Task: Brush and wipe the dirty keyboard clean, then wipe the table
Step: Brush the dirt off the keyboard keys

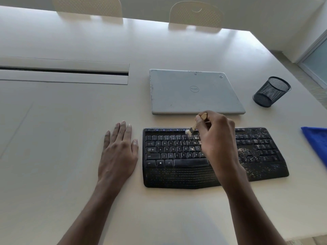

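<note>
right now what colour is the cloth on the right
The cloth is blue, head view.

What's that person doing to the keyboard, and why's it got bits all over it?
Someone is cleaning a dirty keyboard. Their right hand holds a small brush with its bristles on the top rows of keys. The left hand rests flat on the table beside it. Pale crumbs cover the right side; the left side looks mostly clean. A blue cloth lies untouched at the right, and a closed laptop sits behind.
</note>
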{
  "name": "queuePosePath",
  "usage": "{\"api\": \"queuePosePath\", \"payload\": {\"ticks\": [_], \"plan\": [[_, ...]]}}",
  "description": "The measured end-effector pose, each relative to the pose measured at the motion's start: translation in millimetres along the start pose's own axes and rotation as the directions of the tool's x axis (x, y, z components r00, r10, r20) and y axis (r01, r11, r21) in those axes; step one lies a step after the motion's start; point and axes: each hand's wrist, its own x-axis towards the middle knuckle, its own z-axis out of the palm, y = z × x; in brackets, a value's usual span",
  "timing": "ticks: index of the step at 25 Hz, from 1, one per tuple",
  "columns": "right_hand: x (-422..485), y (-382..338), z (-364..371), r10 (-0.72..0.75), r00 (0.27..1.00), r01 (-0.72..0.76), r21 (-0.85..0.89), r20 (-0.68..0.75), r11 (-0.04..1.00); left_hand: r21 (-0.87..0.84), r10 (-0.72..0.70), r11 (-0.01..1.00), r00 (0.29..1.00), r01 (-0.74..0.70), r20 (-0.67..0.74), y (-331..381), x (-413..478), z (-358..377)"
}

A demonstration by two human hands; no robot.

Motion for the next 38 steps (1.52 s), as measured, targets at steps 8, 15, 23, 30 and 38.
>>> {"api": "queuePosePath", "payload": {"ticks": [8, 15, 23, 30, 38], "plan": [[-0.9, -0.5, -0.3, 0.005, 1.0, -0.004, -0.055, 0.024, 0.999, 0.002, 0.004, 1.0, 1.0, -0.004, 0.004, 0.4, 0.3, -0.6], [-2.3, -10.3, 3.7, -0.034, 0.994, 0.036, -0.019, 0.101, 0.999, 0.01, 0.004, 1.0, 1.0, -0.004, 0.009, 1.1, 0.3, -1.4], [34.8, -21.8, 11.5, -0.295, 0.861, 0.244, 0.173, 0.415, 0.954, 0.002, 0.004, 1.0, 1.0, -0.004, 0.018, 0.3, 0.3, -2.7], [48.9, -8.9, -9.0, -0.145, 0.9, 0.189, -0.067, 0.411, 0.98, 0.013, 0.001, 1.0, 1.0, -0.001, 0.013, 0.3, 0.4, -0.7], [42.2, -17.5, 2.7, -0.121, 0.88, 0.113, 0.046, 0.458, 0.993, 0.014, 0.005, 1.0, 1.0, -0.005, 0.016, 0.7, 0.5, -1.8]]}}
